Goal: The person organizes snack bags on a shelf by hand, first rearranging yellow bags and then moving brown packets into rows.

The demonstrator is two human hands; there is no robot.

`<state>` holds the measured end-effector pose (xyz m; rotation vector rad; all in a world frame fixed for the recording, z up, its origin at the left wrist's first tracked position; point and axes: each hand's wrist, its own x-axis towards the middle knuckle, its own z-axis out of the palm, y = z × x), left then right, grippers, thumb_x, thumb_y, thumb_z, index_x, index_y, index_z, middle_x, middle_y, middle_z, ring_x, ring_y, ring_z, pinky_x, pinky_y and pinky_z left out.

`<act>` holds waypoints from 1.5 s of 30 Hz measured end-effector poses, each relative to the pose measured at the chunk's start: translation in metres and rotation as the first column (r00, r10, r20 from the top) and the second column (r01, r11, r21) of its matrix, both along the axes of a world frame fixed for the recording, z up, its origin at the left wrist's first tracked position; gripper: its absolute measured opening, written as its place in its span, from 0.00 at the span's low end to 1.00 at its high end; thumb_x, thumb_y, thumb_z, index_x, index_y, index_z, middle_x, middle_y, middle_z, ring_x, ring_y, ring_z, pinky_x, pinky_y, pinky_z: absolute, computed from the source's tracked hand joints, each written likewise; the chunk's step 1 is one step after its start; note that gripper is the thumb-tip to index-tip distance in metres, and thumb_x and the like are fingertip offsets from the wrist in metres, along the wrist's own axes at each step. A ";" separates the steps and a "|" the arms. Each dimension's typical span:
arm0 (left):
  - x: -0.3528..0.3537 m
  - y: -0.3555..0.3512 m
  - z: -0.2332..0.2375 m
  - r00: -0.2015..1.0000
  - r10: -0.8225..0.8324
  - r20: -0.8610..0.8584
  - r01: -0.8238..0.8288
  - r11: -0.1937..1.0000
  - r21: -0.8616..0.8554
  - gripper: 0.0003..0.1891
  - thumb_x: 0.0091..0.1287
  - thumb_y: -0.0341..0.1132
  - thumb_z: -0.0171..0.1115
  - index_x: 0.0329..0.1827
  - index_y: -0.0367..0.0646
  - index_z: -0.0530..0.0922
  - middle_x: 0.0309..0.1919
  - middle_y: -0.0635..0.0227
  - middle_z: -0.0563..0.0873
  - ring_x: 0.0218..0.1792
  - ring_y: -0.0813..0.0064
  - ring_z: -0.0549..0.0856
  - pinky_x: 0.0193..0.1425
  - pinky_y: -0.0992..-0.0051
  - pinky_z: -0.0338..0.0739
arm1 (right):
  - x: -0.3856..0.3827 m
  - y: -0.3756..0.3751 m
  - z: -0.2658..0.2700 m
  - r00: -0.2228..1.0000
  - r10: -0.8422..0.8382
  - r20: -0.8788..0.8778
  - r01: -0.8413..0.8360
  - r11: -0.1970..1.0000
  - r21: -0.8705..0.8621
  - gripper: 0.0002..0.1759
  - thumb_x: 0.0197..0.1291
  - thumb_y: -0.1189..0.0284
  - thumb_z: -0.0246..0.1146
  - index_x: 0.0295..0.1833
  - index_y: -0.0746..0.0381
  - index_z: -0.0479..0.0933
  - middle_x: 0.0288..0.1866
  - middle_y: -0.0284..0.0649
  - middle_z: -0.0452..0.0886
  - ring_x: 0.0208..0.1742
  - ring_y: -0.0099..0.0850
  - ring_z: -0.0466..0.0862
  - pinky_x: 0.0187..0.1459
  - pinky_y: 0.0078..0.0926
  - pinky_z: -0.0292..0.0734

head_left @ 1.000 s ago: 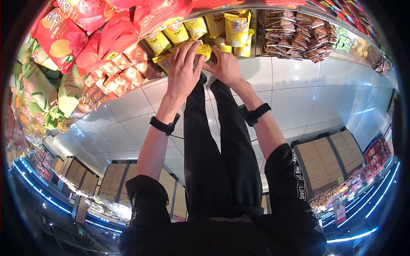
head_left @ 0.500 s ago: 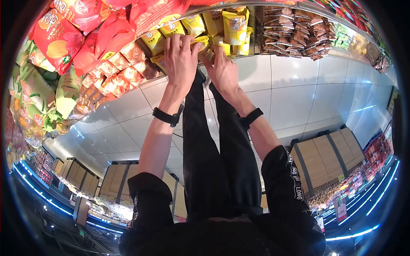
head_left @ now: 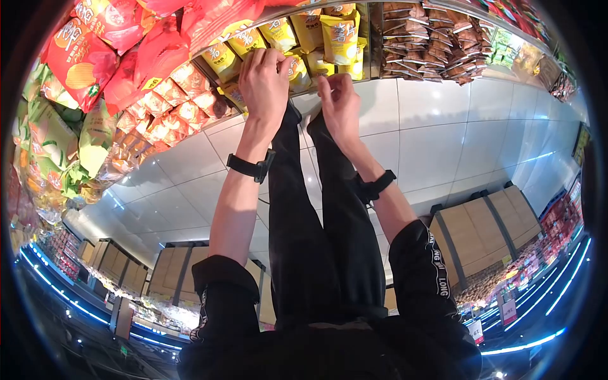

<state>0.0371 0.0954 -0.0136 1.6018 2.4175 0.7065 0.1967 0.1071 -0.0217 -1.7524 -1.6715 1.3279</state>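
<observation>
My left hand [head_left: 263, 88] reaches over the front of a bin of small yellow potato chip packets [head_left: 297, 71]. Its fingers are bent down and close together among the packets, with their tips out of sight, so whatever they grip is hidden. Right of it, my right hand [head_left: 341, 104] is just in front of the bin's edge. The thumb and curled fingers there are apart, and nothing shows between them. Another yellow packet [head_left: 341, 41] stands upright above that hand, at the bin's right side.
Large red chip bags [head_left: 82, 60] and small orange-red packets [head_left: 168, 104] lie to the left. A clear divider separates the yellow packets from stacked brown packets [head_left: 411, 47] on the right. Below the shelf is a tiled floor [head_left: 437, 120]; wooden display stands [head_left: 487, 234] are behind me.
My right hand has drawn back from the yellow packets toward me, its fingers coming away from the bin. My left hand has shifted slightly left and stays at the packets.
</observation>
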 end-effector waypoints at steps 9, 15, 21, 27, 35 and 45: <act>0.001 -0.017 0.001 0.992 -0.042 0.122 0.028 0.993 0.112 0.08 0.63 0.31 0.78 0.38 0.41 0.85 0.35 0.66 0.84 0.39 0.61 0.85 0.44 0.64 0.79 | 0.015 -0.003 -0.002 0.995 0.050 -0.087 -0.055 0.997 -0.056 0.12 0.69 0.71 0.68 0.50 0.67 0.79 0.36 0.43 0.89 0.27 0.35 0.87 0.33 0.35 0.81; -0.002 -0.081 0.017 0.994 0.052 -0.095 -0.036 0.985 0.169 0.09 0.66 0.29 0.76 0.44 0.40 0.83 0.48 0.62 0.82 0.49 0.59 0.83 0.54 0.61 0.78 | 0.009 -0.014 0.001 0.984 0.174 -0.050 -0.172 0.984 0.039 0.15 0.67 0.72 0.69 0.56 0.64 0.77 0.42 0.43 0.87 0.34 0.41 0.88 0.36 0.40 0.83; -0.003 -0.127 -0.002 0.806 0.408 0.429 -0.435 0.900 -0.039 0.16 0.74 0.33 0.71 0.56 0.35 0.76 0.49 0.58 0.82 0.48 0.68 0.84 0.49 0.70 0.82 | -0.017 -0.024 0.006 0.915 0.401 -0.036 -0.383 0.894 0.233 0.17 0.65 0.74 0.69 0.59 0.60 0.78 0.44 0.43 0.84 0.39 0.48 0.88 0.38 0.45 0.84; -0.006 -0.107 -0.009 0.816 0.421 0.396 -0.431 0.900 -0.068 0.16 0.71 0.29 0.72 0.55 0.37 0.74 0.45 0.60 0.80 0.39 0.68 0.85 0.45 0.68 0.82 | -0.039 -0.029 -0.007 0.669 0.718 0.193 -0.743 0.638 0.202 0.26 0.70 0.71 0.63 0.73 0.51 0.75 0.40 0.41 0.86 0.40 0.42 0.90 0.38 0.39 0.86; -0.001 -0.103 -0.023 0.845 0.407 0.346 -0.445 0.895 0.036 0.18 0.69 0.28 0.74 0.55 0.38 0.74 0.39 0.60 0.82 0.37 0.70 0.85 0.46 0.69 0.81 | -0.035 -0.020 -0.022 0.599 0.716 0.358 -0.800 0.511 0.315 0.33 0.66 0.73 0.63 0.77 0.49 0.70 0.41 0.38 0.84 0.41 0.37 0.90 0.39 0.34 0.86; -0.019 -0.089 -0.004 0.864 0.404 0.301 -0.418 0.908 -0.019 0.19 0.70 0.32 0.75 0.55 0.36 0.75 0.41 0.60 0.85 0.36 0.71 0.86 0.46 0.71 0.82 | -0.031 -0.015 -0.027 0.543 0.725 0.424 -0.835 0.413 0.363 0.32 0.65 0.73 0.63 0.76 0.50 0.71 0.43 0.40 0.84 0.43 0.38 0.90 0.42 0.34 0.86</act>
